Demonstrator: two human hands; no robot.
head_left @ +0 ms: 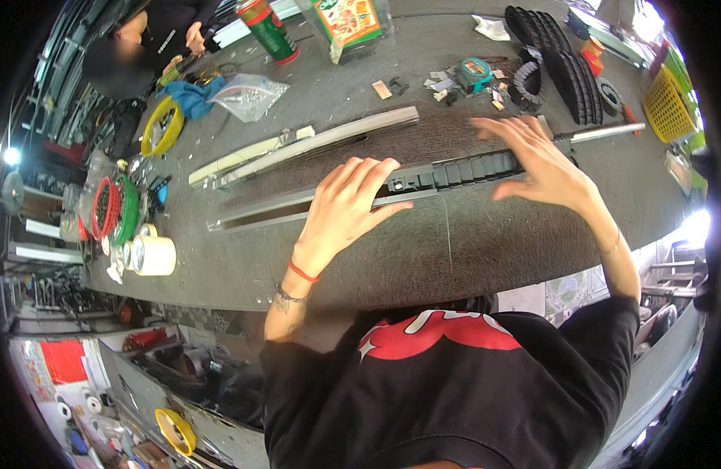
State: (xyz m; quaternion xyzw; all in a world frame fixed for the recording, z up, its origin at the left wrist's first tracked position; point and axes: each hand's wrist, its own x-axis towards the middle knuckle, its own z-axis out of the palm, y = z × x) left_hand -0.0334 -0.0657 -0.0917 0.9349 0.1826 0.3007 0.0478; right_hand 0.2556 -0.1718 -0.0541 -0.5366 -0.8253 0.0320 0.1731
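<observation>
A long grey metal channel [259,209] lies across the table in front of me. In its right part sits a black segmented plastic strip [474,171], and a thin thread [449,234] hangs from it toward me. My left hand [341,205] lies over the channel, left of the strip, fingers stretched and thumb apart; its palm side is hidden, so firm contact cannot be told. Over the strip's right end, my right hand [544,162] is spread open with nothing visible in it. Beyond the right hand, a light rod [608,132] extends in line with the channel.
Behind the channel lie pale profiles [321,144]. Farther back are a teal tape measure [475,72], curved black ribbed strips [573,86], a bag of small parts [249,97] and a green-red can [268,33]. Tape rolls [153,255] stand left. Another person's hand [195,39] shows at far left.
</observation>
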